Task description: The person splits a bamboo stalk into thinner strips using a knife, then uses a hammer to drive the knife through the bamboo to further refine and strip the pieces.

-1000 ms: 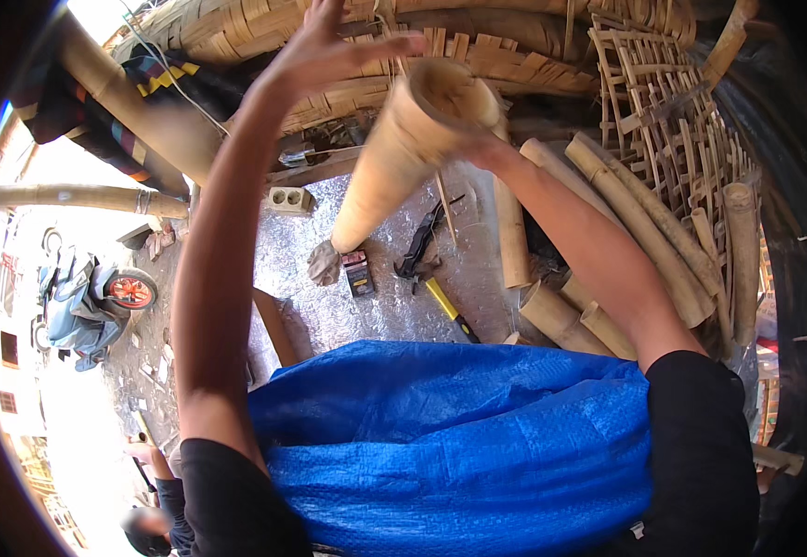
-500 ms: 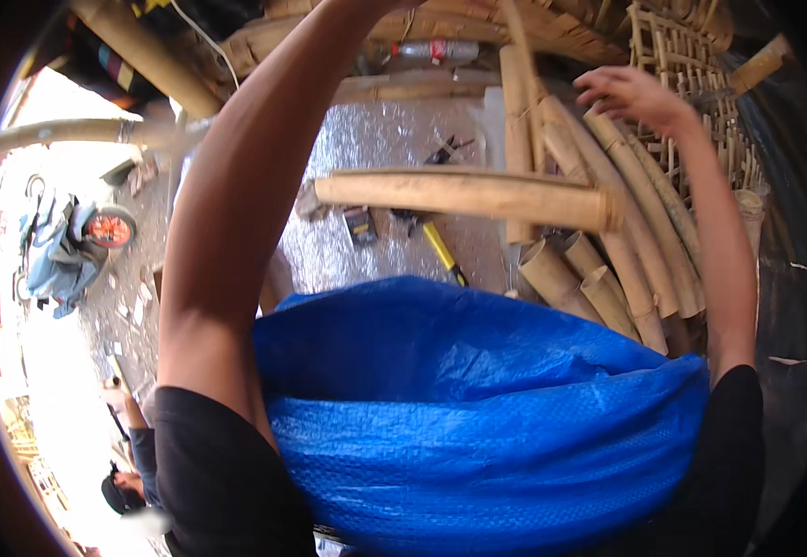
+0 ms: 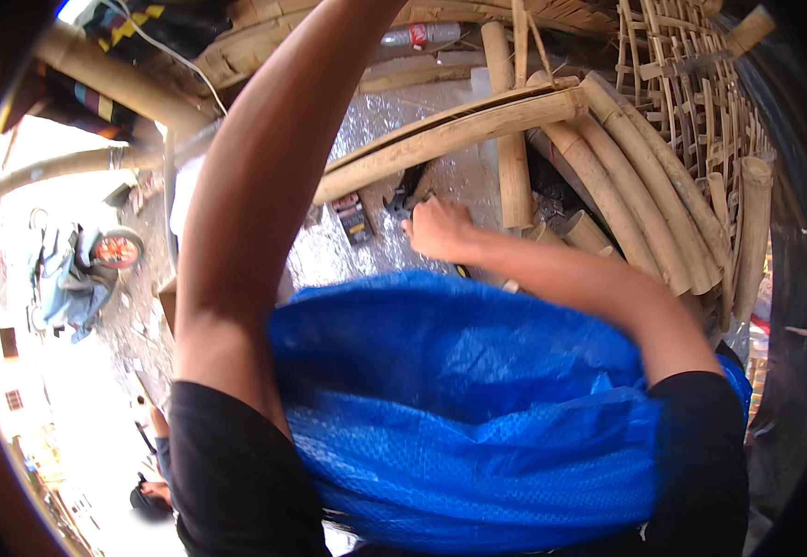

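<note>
The big blue sheet (image 3: 478,464) lies in folds over my lap. Past it is my right hand (image 3: 441,229), with its fingers bent in. I can't tell if they grip anything. A bit of black and yellow handle (image 3: 462,271) pokes out under my wrist. My left arm (image 3: 264,186) goes up past the top edge, so I can't tell how those fingers are.

On the shiny floor sheet (image 3: 329,258) sits a small dark box (image 3: 352,220). I can't see what is in it. A black tool (image 3: 399,200) is just beside my right fingers.

The bamboo piece (image 3: 450,141) is past my right hand. It is long, pale tan and smooth, with a dark split all along it. It points left to right, and its right end is farther from me. That end lies over the bamboo poles (image 3: 640,195); its left end meets the edge of my left arm.

Farther back, a clear bottle (image 3: 422,35) with a red label lies on its side. I can't tell if it holds anything.
</note>
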{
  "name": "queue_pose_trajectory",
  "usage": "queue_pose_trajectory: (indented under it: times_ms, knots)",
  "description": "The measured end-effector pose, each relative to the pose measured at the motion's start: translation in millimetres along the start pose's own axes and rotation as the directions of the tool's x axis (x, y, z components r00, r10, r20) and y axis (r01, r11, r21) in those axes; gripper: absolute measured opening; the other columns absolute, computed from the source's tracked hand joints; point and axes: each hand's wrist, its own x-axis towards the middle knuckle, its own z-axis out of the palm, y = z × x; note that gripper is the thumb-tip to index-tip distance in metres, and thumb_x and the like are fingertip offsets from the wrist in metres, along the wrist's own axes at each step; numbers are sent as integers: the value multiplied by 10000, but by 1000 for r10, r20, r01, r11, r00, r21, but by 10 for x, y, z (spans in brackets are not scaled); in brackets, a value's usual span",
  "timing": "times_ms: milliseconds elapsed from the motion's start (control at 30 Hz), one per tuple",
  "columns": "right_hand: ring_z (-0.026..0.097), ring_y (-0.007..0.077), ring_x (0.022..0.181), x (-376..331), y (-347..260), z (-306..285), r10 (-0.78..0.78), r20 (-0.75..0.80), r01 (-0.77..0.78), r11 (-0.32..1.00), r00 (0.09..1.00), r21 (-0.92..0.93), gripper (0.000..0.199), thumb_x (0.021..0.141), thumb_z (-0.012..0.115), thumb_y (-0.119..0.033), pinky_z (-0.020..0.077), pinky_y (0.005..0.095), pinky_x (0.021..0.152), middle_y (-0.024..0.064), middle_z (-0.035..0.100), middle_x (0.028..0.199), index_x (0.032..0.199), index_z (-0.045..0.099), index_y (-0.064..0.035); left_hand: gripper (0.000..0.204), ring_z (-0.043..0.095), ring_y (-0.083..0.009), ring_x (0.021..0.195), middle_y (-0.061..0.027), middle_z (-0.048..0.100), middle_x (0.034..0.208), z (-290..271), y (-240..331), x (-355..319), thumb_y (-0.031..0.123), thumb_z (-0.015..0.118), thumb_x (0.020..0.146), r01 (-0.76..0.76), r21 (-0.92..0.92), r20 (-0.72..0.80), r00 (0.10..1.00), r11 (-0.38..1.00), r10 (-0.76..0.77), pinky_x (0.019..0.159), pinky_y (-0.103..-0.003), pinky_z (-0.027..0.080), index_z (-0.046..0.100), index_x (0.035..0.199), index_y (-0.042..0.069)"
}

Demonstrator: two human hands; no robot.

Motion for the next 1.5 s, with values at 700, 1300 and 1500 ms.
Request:
queue_pose_trajectory:
  times_ms: [700, 1300, 1500]
  knots:
    - [638, 188, 707, 447, 616, -35, 196, 299, -338, 758, 934, 558, 285, 757, 699, -341, 493, 358, 541, 65, 664, 853, 899, 694, -94, 405, 570, -58, 630, -16, 624, 642, -347, 43, -214, 383, 824, 844, -52, 748, 7, 998, 661, 70, 641, -247, 504, 710, 795, -3]
    - [542, 225, 624, -190, -361, -622, 600, -533, 625, 68, 597, 777, 370, 1012, 517, -379, 436, 405, 616, 102, 551, 702, 989, 531, -11, 476, 688, -132, 810, -77, 721, 847, -115, -188, 115, 470, 713, 920, 11, 638, 248, 944, 770, -219, 793, -310, 589, 725, 916, -6]
    - [653, 364, 754, 37, -295, -795, 659, -478, 481, 196, 581, 855, 410, 1018, 491, -404, 476, 491, 731, 198, 634, 779, 1016, 537, 4, 412, 702, -120, 787, -43, 680, 741, -386, -274, -150, 381, 763, 902, 24, 497, 248, 954, 867, -168, 810, -318, 589, 699, 803, -13]
